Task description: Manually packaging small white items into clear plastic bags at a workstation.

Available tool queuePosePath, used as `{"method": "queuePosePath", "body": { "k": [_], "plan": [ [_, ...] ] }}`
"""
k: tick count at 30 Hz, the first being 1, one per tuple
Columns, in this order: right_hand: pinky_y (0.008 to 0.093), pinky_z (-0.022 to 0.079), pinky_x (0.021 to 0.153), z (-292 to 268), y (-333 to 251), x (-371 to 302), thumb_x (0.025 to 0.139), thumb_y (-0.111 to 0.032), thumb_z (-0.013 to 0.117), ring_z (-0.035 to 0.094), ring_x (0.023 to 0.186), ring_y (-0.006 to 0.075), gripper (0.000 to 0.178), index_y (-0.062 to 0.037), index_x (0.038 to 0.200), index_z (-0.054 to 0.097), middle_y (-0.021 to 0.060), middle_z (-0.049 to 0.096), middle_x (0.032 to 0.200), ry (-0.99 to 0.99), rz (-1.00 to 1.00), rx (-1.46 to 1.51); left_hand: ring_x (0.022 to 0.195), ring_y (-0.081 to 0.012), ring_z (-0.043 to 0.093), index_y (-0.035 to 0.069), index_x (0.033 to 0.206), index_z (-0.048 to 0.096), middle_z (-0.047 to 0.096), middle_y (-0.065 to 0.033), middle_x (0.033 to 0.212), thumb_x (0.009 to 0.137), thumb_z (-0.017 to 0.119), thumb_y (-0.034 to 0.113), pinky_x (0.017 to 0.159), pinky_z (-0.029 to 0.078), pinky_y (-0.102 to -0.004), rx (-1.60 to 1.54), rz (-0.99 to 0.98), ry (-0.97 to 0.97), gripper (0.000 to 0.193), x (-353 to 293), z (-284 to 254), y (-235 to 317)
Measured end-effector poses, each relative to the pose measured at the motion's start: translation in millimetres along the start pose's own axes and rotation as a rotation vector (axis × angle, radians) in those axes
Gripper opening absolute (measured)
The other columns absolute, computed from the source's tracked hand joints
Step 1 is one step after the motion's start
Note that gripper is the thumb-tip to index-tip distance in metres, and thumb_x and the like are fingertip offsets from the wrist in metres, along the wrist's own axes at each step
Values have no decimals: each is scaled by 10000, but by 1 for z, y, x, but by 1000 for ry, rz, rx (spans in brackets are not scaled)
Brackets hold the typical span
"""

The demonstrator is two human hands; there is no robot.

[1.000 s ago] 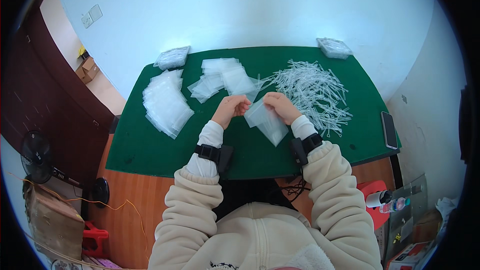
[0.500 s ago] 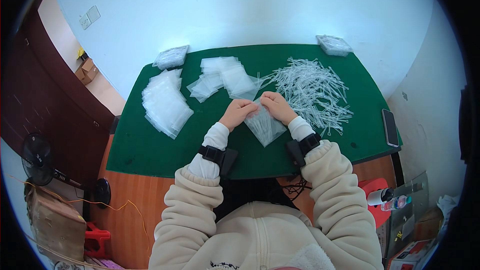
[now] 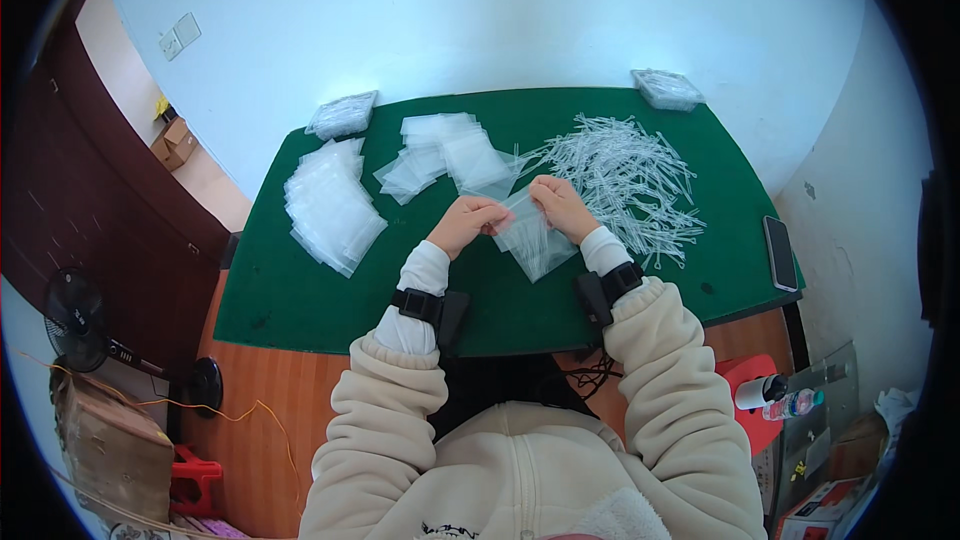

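Between my hands hangs a clear plastic bag (image 3: 538, 248) with thin clear sticks inside, one corner pointing toward me. My left hand (image 3: 468, 224) pinches its upper left edge. The fingers of my right hand (image 3: 563, 208) are closed on its upper right edge. Just beyond my hands lies a spread of flat clear bags (image 3: 472, 158). To the right of my right hand is a loose heap of thin clear plastic sticks (image 3: 625, 180) with small looped ends. Another fanned pile of clear bags (image 3: 333, 208) rests at the left; its contents are hard to make out.
Packed clear bundles (image 3: 343, 115) sit at the far left corner, with another bundle (image 3: 668, 90) at the far right. A phone (image 3: 781, 253) lies by the right edge of the green table (image 3: 300, 315). A fan (image 3: 75, 315) stands left; a bottle (image 3: 793, 405) is lower right.
My left hand has shifted slightly left and my right hand slightly up, drawing apart along the bag's top edge. The bag has moved a little up and right.
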State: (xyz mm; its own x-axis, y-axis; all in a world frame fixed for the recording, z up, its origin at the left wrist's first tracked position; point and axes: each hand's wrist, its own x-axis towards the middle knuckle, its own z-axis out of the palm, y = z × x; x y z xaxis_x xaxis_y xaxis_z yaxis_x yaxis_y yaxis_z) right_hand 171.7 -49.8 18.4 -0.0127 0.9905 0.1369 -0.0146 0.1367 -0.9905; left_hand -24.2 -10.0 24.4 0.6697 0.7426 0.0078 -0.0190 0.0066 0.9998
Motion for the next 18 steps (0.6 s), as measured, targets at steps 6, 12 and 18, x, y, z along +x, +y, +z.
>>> {"method": "queuePosePath", "body": {
  "k": [6, 12, 18],
  "plan": [
    [222, 344, 391, -6, 3, 2, 834, -181, 485, 394, 444, 65, 208, -68, 659, 493, -26, 417, 572, 10, -31, -4, 741, -131, 569, -25, 870, 639, 624, -70, 798, 819, 567, 168, 721, 456, -245, 1, -51, -56, 212, -2, -6, 5],
    [223, 350, 401, -6, 2, 2, 832, -174, 476, 391, 472, 59, 204, -69, 658, 490, -30, 413, 583, 35, -33, 5, 686, -108, 555, -8, 839, 650, 626, -53, 765, 816, 575, 172, 677, 450, -224, -3, -11, -29, 196, -4, -8, 8],
    [213, 330, 426, -6, -6, -1, 838, -182, 461, 361, 494, 50, 205, -84, 659, 484, -43, 390, 588, 55, -23, 25, 638, -104, 549, 1, 846, 651, 624, -38, 740, 813, 575, 157, 649, 449, -221, -124, 74, 1, 177, -5, -10, 5]
  ]
}}
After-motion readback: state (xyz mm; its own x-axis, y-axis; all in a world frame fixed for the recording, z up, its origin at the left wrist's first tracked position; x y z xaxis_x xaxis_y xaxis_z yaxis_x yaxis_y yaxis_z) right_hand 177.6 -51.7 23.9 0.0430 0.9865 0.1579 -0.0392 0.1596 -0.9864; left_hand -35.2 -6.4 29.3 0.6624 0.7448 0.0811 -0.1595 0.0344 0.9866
